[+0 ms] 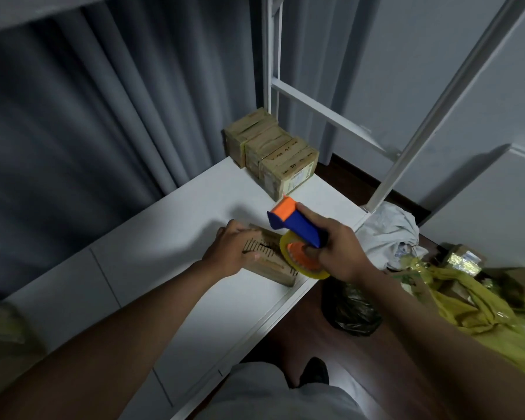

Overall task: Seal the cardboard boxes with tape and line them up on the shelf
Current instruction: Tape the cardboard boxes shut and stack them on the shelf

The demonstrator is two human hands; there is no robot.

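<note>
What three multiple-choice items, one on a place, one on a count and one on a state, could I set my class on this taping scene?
1. Where does the row of sealed boxes stand?
A. on the floor
B. at the far end of the shelf
C. in the yellow bag

2. How many boxes are in that row?
A. three
B. one
C. six

3. What is the right hand doing?
A. hanging idle
B. pressing flat on the shelf
C. gripping the tape dispenser

Answers: 1 B, the row sits by the shelf's far corner post. 2 A, three boxes stand side by side. 3 C, its fingers curl round the blue handle while the left hand rests on the near box.
</note>
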